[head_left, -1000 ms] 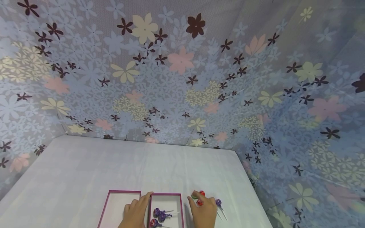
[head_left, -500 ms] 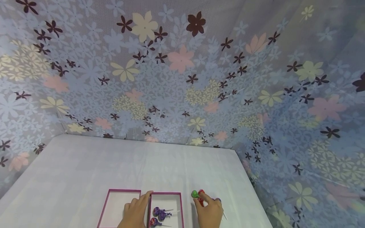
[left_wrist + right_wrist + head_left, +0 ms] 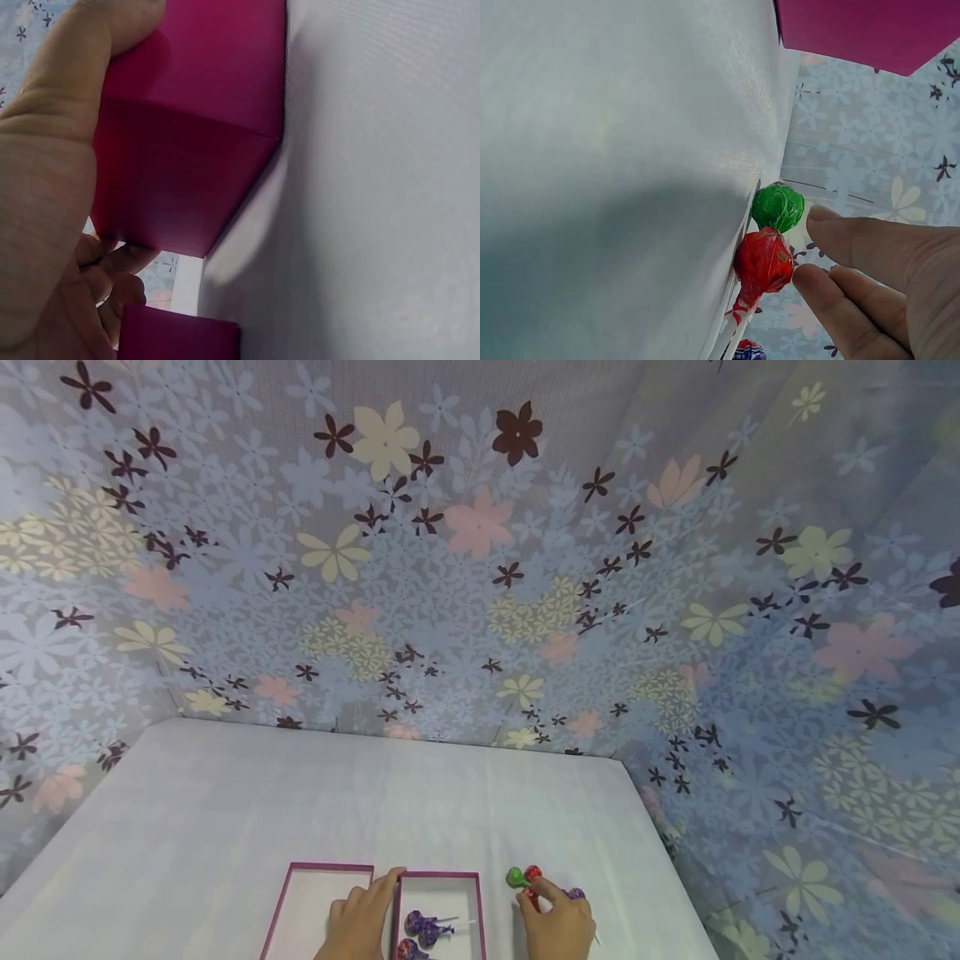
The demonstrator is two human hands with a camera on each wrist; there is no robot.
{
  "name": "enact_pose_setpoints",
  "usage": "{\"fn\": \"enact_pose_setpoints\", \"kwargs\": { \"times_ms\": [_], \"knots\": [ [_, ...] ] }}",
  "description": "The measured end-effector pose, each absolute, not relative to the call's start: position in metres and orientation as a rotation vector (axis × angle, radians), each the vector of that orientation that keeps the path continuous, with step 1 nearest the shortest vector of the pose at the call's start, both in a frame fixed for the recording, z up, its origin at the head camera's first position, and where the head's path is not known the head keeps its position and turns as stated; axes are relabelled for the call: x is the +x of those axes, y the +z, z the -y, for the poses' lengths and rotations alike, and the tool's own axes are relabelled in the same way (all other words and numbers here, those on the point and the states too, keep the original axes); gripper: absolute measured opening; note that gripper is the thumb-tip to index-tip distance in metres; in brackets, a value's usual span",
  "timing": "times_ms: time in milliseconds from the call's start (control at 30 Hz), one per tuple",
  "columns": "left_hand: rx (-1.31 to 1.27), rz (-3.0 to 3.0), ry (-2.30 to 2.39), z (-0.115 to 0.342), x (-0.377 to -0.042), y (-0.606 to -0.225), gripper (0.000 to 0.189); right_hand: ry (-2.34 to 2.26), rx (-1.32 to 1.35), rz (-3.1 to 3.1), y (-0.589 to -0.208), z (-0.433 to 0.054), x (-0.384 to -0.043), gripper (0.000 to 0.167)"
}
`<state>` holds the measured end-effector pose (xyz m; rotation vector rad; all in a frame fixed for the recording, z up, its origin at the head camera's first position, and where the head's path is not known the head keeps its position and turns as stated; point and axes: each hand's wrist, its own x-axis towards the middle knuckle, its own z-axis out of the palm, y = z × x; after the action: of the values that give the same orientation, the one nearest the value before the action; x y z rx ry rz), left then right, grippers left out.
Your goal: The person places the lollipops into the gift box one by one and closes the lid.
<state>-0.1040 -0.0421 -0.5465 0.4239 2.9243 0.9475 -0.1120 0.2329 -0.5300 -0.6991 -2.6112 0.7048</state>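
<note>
My left hand (image 3: 356,922) grips the magenta-edged box (image 3: 438,874) at its left wall. In the left wrist view, the thumb lies along the near magenta face (image 3: 217,60) and curled fingers reach its far corner. Several purple-wrapped lollipops (image 3: 431,933) lie inside. To the right of the box, my right hand (image 3: 561,931) hovers over loose lollipops with thumb and fingers apart. In the right wrist view, a fingertip meets or nearly meets a red lollipop (image 3: 765,259), and the thumb is beside a green lollipop (image 3: 778,208). The right hand partly hides the pile.
A second magenta-edged box (image 3: 332,866) stands to the left, partly behind the left hand. A purple lollipop (image 3: 575,893) lies at the right of the pile. White cloth covers the table (image 3: 300,793); flower-patterned fabric (image 3: 450,610) hangs behind it.
My right hand has moved a little to the right over the loose lollipops, uncovering the green one. The left hand stays on the box. The head view has shifted slightly.
</note>
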Motion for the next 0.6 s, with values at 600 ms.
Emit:
{"fn": "enact_pose_setpoints", "kwargs": {
  "times_ms": [600],
  "knots": [
    [0.427, -2.905, 0.97, 0.0415, -0.1031, -0.547, 0.128, 0.712, -0.836, 2.756, -0.5245, -0.2385, -0.1093, 0.035]
  ]
}}
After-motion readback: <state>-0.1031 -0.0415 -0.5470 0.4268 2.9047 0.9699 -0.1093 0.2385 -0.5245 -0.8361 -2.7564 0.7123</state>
